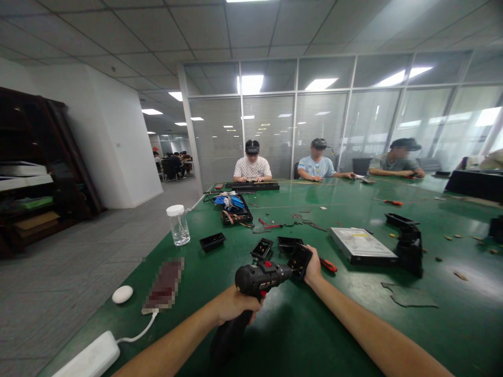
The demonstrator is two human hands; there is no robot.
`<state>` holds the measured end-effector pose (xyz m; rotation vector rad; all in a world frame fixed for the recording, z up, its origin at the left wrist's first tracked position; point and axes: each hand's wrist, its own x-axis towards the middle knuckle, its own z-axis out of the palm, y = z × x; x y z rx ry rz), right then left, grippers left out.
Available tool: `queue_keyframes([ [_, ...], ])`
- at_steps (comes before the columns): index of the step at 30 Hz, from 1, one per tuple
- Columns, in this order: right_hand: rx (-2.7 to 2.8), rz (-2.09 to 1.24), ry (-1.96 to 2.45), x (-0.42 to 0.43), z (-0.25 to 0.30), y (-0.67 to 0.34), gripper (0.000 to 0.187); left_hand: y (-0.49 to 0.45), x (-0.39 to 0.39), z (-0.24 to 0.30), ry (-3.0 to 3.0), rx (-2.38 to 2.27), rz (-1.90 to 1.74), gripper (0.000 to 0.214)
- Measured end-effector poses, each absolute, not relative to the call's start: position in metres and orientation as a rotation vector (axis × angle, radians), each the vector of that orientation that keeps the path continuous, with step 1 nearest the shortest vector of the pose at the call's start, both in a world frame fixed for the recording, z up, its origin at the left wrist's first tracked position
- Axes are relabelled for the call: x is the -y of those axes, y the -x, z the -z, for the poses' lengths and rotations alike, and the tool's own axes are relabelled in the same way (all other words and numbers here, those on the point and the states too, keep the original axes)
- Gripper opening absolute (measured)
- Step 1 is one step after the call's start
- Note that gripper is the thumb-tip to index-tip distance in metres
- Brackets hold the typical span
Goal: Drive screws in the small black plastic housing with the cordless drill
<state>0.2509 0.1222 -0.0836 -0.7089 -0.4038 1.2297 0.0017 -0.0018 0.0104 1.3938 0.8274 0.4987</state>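
Observation:
My left hand is closed around the grip of a black cordless drill, its front end pointing right. In my right hand is a small black open-topped plastic housing, tilted towards the drill. The drill's tip is at the inside of this housing; whether it touches a screw is too small to tell. Similar black housings lie just beyond: one on the left, one in the middle and one partly behind the held piece. An orange-red handled tool rests right of my right hand.
A silver disc drive and a curved black plastic part lie at right. To the left are a lidded clear jar, a phone, a white power bank-like block and a tray of wires. Three people sit across the green table.

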Motion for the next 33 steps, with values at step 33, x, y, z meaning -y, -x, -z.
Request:
queue_keyframes([
  [33, 0.418, -1.249, 0.697, -0.118, 0.080, -0.249, 0.022, 0.000, -0.001, -0.006, -1.381, -0.812, -0.511, 0.016],
])
